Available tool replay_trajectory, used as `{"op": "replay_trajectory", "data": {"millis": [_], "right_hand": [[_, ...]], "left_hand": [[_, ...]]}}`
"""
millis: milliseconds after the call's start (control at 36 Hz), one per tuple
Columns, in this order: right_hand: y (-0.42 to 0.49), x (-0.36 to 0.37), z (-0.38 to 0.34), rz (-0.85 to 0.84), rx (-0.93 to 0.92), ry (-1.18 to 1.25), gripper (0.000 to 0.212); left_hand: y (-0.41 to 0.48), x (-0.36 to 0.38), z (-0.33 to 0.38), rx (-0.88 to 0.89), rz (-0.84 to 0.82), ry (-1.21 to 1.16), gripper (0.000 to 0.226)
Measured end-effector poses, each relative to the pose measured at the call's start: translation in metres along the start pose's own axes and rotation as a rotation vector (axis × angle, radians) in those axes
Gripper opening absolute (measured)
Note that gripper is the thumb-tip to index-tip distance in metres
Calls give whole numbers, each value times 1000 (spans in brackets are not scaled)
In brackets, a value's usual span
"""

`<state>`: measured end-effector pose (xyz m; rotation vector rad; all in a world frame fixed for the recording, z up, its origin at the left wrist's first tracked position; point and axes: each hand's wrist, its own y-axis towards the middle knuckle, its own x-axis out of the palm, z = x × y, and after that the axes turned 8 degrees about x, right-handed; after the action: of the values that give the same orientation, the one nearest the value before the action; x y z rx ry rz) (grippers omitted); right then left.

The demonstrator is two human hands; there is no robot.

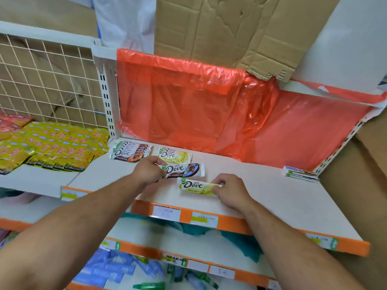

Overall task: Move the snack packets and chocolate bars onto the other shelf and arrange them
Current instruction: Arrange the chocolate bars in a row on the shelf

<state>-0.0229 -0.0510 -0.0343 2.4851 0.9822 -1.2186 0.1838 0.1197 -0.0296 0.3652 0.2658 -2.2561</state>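
Two forearms (83, 227) reach over a white shelf (272, 197). Left hand (149, 169) pinches the end of a brown Dove bar (182, 171). Right hand (229, 188) pinches a yellow Dove bar (194, 186) lying nearer the shelf's front edge

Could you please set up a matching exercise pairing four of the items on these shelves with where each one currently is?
Items:
1. single brown Dove bar
2. front yellow Dove bar
3. yellow snack packets
4. stack of flat boxes

Places:
A. right end of the right shelf
B. on the left shelf
C. held by the left hand
D. held by the right hand

Pairs: 1-C, 2-D, 3-B, 4-A.
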Motion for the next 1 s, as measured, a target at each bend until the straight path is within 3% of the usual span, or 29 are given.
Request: {"op": "replay_trajectory", "data": {"millis": [417, 1000], "right_hand": [[60, 85, -89, 52, 95, -9, 14], [114, 97, -99, 146, 197, -59, 8]], "left_hand": [[106, -119, -26, 34, -38, 13, 18], [144, -133, -29, 5, 1, -36, 13]]}}
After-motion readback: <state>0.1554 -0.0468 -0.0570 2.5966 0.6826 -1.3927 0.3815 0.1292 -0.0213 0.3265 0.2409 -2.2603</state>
